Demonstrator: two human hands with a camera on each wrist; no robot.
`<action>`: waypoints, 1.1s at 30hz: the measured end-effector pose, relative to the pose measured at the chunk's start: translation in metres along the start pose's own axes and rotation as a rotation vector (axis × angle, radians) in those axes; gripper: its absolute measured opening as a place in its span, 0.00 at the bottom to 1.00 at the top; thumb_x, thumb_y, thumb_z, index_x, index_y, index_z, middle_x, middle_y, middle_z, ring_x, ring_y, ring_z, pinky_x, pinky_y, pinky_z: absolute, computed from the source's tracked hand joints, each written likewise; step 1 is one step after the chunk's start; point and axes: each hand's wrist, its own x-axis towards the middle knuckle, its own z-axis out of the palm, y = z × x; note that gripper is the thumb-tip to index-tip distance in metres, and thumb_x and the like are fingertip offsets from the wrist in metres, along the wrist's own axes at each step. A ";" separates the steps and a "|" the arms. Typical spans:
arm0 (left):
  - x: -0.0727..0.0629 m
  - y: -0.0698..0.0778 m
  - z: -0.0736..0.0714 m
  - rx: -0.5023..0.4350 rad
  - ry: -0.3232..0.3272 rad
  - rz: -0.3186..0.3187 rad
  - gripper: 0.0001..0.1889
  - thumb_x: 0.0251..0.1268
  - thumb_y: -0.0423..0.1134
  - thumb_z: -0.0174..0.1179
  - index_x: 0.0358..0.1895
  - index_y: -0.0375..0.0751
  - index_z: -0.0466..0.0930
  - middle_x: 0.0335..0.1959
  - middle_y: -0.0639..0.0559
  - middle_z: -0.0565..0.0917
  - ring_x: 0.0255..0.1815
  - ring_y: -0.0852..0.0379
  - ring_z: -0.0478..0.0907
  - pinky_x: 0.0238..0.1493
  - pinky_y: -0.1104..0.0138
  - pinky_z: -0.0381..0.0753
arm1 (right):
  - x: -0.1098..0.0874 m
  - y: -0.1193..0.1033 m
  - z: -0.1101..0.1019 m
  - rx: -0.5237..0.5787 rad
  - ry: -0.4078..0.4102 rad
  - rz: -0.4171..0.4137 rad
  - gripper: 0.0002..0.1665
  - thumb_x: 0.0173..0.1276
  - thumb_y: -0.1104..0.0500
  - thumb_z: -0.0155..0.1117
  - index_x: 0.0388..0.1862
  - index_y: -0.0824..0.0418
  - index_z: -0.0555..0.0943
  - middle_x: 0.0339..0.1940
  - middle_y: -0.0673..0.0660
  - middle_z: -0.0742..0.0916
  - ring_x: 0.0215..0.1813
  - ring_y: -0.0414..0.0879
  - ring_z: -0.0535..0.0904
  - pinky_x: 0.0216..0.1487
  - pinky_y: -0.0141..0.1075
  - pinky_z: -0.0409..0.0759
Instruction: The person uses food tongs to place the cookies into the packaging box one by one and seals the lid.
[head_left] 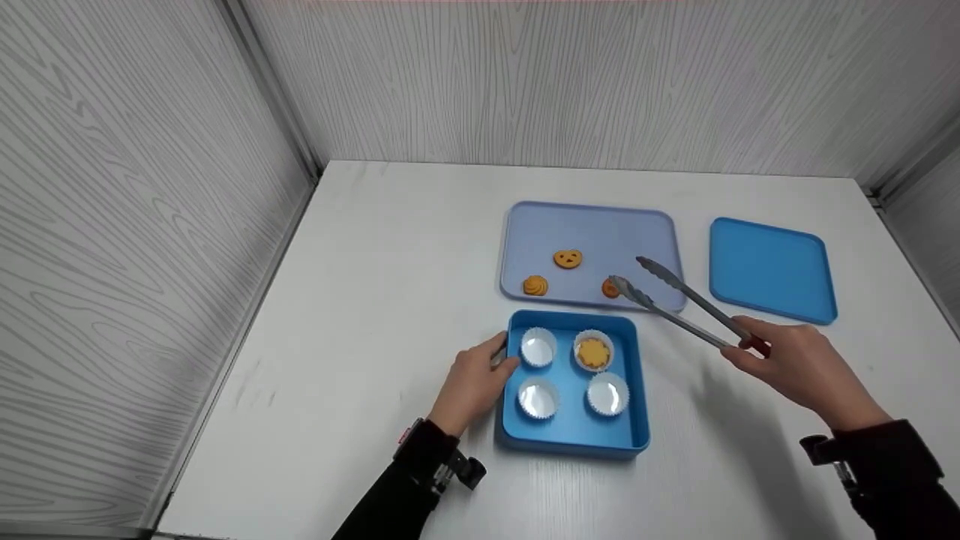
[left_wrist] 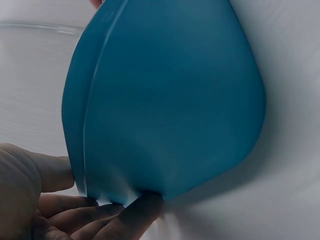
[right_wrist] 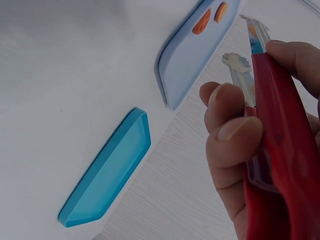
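My left hand (head_left: 472, 382) grips the left wall of a blue box (head_left: 574, 431), thumb at the rim and fingers along the outside. Four paper cups would be several: white paper cups (head_left: 538, 347) stand inside it, and the back right one holds a yellow flower-shaped cookie (head_left: 593, 353). In my right hand (head_left: 806, 367) are metal tongs (head_left: 694, 296) with red handles (right_wrist: 280, 150). Their parted tips hang over a lavender tray (head_left: 600, 221), nothing seen between them. One tip partly hides a round brown cookie (head_left: 610, 288). A bear-face cookie (head_left: 568, 259) and a swirled cookie (head_left: 535, 285) lie on that tray.
A smaller blue tray (head_left: 772, 270) lies right of the lavender one, just beyond my right hand. The white table (head_left: 360, 315) is bounded by wood-grain panels (head_left: 562, 82) at the back and sides. The blue box stands close in front of the lavender tray.
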 end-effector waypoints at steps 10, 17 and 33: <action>0.000 -0.001 0.001 -0.008 -0.003 -0.014 0.29 0.79 0.45 0.56 0.77 0.38 0.65 0.75 0.43 0.70 0.77 0.47 0.65 0.76 0.53 0.67 | 0.004 0.002 0.006 0.020 -0.077 0.036 0.12 0.69 0.56 0.71 0.46 0.60 0.83 0.24 0.48 0.81 0.24 0.42 0.66 0.20 0.32 0.61; 0.000 -0.001 0.001 -0.011 0.000 -0.015 0.30 0.79 0.45 0.56 0.77 0.38 0.65 0.75 0.43 0.70 0.77 0.47 0.65 0.76 0.53 0.67 | 0.006 0.004 0.012 0.013 -0.089 0.020 0.13 0.68 0.57 0.71 0.49 0.60 0.83 0.25 0.48 0.82 0.24 0.41 0.66 0.21 0.32 0.61; -0.001 0.000 0.001 -0.001 -0.002 -0.007 0.29 0.80 0.45 0.55 0.77 0.36 0.65 0.75 0.42 0.70 0.77 0.46 0.64 0.77 0.53 0.66 | 0.014 0.001 0.017 0.028 -0.137 0.045 0.07 0.69 0.59 0.70 0.43 0.59 0.83 0.20 0.47 0.77 0.23 0.42 0.67 0.20 0.32 0.62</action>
